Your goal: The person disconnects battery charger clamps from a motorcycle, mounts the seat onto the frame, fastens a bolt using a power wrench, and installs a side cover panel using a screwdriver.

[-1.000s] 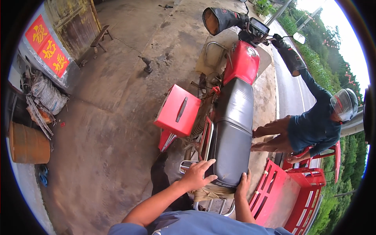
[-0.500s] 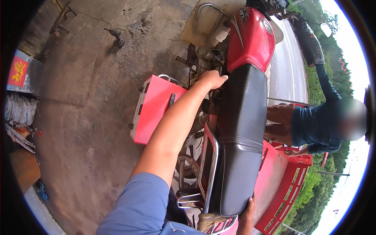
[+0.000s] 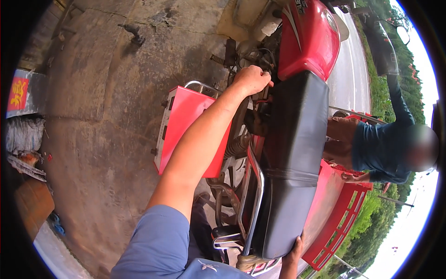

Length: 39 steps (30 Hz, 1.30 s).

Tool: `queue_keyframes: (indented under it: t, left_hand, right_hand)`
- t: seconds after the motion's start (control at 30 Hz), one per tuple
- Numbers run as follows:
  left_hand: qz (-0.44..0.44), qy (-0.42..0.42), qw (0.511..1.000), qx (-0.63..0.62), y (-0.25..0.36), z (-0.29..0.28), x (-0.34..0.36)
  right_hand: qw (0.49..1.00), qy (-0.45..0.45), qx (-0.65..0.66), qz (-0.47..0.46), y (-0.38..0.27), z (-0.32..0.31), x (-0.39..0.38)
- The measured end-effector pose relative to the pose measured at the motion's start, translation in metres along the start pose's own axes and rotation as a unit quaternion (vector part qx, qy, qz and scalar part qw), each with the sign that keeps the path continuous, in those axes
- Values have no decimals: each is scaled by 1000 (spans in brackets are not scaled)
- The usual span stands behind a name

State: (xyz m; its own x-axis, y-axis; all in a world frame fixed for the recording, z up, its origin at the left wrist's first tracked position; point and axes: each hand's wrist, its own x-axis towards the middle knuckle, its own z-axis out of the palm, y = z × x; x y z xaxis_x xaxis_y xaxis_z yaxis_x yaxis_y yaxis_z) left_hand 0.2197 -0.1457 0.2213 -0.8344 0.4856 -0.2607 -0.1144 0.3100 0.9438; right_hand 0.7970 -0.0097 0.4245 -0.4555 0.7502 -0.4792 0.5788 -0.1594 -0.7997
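A long black motorcycle seat (image 3: 292, 139) lies behind the red fuel tank (image 3: 310, 39). My left hand (image 3: 253, 80) is beside the seat's front left corner, over the engine side, with its fingers curled in; what they hold, if anything, is hidden. At the seat's rear right corner, my right hand (image 3: 293, 253) grips the edge, partly hidden by the seat. A chrome rail (image 3: 253, 200) runs along the seat's left rear side. Below my left forearm sits a red box with a metal handle (image 3: 186, 121).
Beyond the motorcycle, a person in a dark green top (image 3: 378, 146) stands by a red cargo bed (image 3: 341, 223) and reaches toward the handlebar. Stained concrete floor (image 3: 93, 153) spreads to the left, with bundled sacks (image 3: 25, 132) at its edge. A road lies past the tank.
My left hand has drawn slightly away from the seat's front edge, its fingers curled tighter. The view has shifted a little. My right hand stays at the seat's rear corner.
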Motion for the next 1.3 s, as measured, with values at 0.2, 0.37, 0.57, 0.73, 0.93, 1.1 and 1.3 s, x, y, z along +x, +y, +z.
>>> queue_keyframes:
  t: [0.2, 0.37, 0.57, 0.73, 0.93, 1.1, 1.3]
  left_hand:
    - [24, 109, 985, -128, 3, -48, -90]
    - [23, 104, 884, -456, 10, -14, -173]
    - [82, 113, 862, -488, 18, 43, -176]
    - [58, 191, 856, -477, 29, 87, -111]
    - [114, 297, 914, -252, 62, 148, -112]
    - [195, 311, 921, -133, 70, 163, -82]
    - [131, 336, 932, -43, 55, 140, -89]
  right_hand:
    - [998, -34, 23, -40, -25, 23, 8]
    - [995, -30, 55, -71, 5, 2, 28]
    - [988, 119, -7, -97, 25, 5, 36]
    - [978, 104, -121, -133, 3, 18, 9]
    - [880, 91, -343, -317, -15, 25, -9]
    - [850, 86, -441, -274, -41, 52, 50]
    - [859, -76, -410, -297, -48, 46, 44]
